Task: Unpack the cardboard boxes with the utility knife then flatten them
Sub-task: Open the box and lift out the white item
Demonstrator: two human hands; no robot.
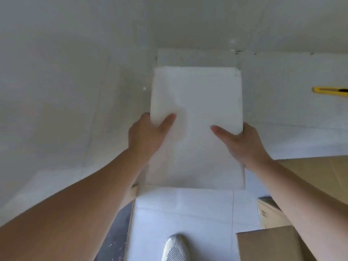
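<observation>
A flat white foam slab [197, 98] is held out in front of me, between my two hands. My left hand [148, 134] grips its lower left corner, thumb on top and fingers hidden beneath. My right hand [243, 142] grips the lower right corner the same way. A yellow utility knife [329, 91] lies on the white surface at the far right, away from both hands. Brown cardboard boxes [278, 243] stand at the lower right, partly hidden by my right forearm.
White walls [75, 72] close in at the left and back. A white ledge [301, 113] runs along the right. The floor [180, 213] is white tile, with my silver shoe [174, 248] at the bottom. A dark scuffed strip [114, 240] lies beside my left forearm.
</observation>
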